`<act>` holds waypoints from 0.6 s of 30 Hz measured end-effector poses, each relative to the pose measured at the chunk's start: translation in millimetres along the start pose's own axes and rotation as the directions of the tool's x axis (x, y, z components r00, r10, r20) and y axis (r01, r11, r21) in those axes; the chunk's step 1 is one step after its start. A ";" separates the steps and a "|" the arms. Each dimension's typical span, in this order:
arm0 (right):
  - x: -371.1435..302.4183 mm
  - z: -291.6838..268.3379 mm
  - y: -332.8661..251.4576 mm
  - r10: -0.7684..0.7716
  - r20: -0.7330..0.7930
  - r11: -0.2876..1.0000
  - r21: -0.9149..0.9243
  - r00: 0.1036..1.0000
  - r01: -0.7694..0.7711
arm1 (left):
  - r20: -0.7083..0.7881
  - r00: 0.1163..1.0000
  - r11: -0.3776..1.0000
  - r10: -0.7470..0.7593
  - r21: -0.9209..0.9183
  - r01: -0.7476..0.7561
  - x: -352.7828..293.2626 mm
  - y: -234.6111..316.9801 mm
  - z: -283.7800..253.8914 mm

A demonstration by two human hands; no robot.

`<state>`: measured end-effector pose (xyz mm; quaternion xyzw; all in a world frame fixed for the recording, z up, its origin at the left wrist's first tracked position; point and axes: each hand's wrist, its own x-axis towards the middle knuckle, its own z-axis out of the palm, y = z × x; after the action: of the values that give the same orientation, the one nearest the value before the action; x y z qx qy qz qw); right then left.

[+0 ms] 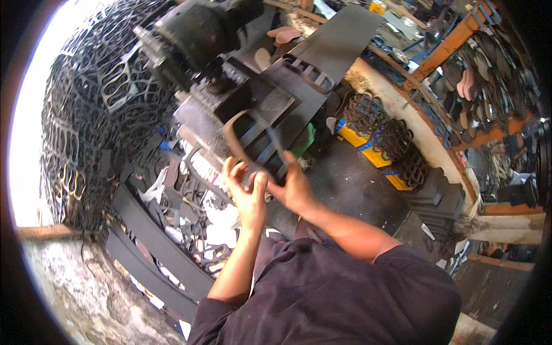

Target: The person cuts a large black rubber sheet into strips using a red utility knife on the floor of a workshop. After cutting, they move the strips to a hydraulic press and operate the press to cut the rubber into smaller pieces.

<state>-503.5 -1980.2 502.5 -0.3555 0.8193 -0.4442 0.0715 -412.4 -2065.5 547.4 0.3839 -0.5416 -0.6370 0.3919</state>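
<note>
A sole-shaped cutting die [234, 133], a metal band with crossbars, is tilted in front of the press machine [198, 37] and slightly blurred. My right hand [294, 187] is closed around its near right end. My left hand [248, 192] is at the near left end, fingers and thumb apart; contact with the band is unclear. A second die [310, 75] with crossbars lies on a dark sheet [348, 34] across the machine's bed, beyond my hands. Pinkish sole pieces [284, 34] are behind the press.
Cut-out sheet scraps [115, 86] are heaped high at the left, with loose offcuts [172, 190] below. Long dark strips [164, 244] lean near them. Yellow-blue boxes [371, 151] hold ring-like dark pieces at right. Stacked dark slabs [434, 201] and a wooden rack [451, 49] with soles stand further right.
</note>
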 end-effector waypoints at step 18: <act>309.8 -68.4 224.2 0.289 0.181 0.845 -0.509 0.940 -0.162 | -0.378 0.846 0.925 -0.375 -0.091 0.369 80.0 -181.1 -64.2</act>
<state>-877.7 -2055.0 430.2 -0.3154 0.9250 -0.1636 0.1348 -400.8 -2144.5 355.1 0.5970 -0.3635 -0.6160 0.3633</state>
